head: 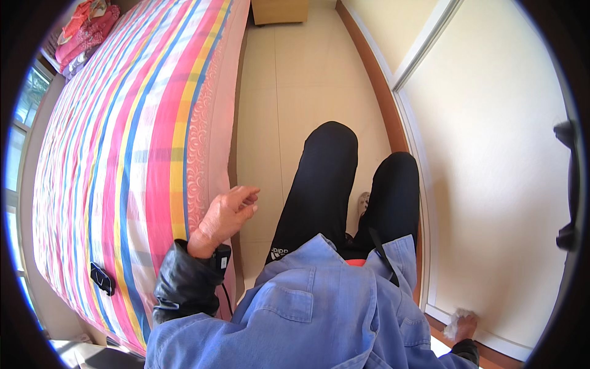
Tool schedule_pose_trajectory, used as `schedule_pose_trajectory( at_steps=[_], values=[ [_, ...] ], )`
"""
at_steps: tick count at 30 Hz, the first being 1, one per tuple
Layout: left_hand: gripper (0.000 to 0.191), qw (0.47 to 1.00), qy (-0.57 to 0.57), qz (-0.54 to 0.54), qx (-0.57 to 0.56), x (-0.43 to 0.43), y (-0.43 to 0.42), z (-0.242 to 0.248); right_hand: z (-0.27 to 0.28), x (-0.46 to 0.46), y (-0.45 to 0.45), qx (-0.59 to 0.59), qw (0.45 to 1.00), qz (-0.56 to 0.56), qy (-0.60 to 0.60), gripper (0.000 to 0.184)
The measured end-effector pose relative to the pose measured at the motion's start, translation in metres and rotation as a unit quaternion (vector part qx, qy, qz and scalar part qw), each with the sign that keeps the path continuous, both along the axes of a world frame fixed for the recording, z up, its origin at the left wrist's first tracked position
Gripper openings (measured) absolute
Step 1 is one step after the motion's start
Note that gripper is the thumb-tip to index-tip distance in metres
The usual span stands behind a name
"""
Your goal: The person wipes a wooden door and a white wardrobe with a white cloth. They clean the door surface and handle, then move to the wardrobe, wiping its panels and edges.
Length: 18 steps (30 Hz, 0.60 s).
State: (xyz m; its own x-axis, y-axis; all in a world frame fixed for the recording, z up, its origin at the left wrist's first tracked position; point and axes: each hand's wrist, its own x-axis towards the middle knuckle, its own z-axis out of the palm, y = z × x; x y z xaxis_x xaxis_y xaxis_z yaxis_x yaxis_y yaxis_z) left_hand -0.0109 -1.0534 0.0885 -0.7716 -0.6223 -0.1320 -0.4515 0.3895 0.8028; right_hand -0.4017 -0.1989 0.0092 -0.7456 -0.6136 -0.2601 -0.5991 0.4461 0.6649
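Observation:
My left hand point(226, 219) hovers by the bed's edge with its fingers loosely bent and nothing in them, over the pink side of the bedding. A black device with a cable point(223, 258) sits at that wrist, beside the dark leather sleeve. Low on the right, my right hand point(466, 325) holds a whitish, crumpled piece of cloth or wipe point(455, 324) against the lower frame of the white panel point(488, 184). The panel's pale frame and brown base strip run past this hand. My fingers there are partly hidden by the cloth.
A bed with a striped, checked sheet point(156, 129) fills the left side. On it lie a small black object point(102, 279) and a pile of folded clothes point(87, 37). A wooden furniture piece point(280, 11) stands at the far end of the tiled floor point(313, 83). Windows point(18, 152) line the far left.

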Motion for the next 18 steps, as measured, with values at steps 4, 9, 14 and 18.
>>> schedule_pose_trajectory(
  at_steps=[4,9,14,18],
  values=[
    [0.036,1.000,0.022,-0.009,0.006,0.003,-0.001,0.001,-0.034,-0.007,0.021,-0.131,0.989,-0.070,0.015,0.021],
    [0.037,1.000,0.004,-0.007,-0.002,0.005,0.003,0.003,-0.081,-0.023,0.048,-0.169,0.966,-0.192,-0.031,0.025],
    [0.038,0.998,0.039,0.030,0.039,0.002,0.003,-0.008,-0.062,-0.032,-0.113,-0.121,0.960,-0.225,-0.117,0.023],
    [0.038,0.997,0.047,0.028,0.049,-0.004,-0.010,-0.024,0.011,-0.076,-0.344,-0.283,0.957,0.058,-0.039,0.028]
  ],
)
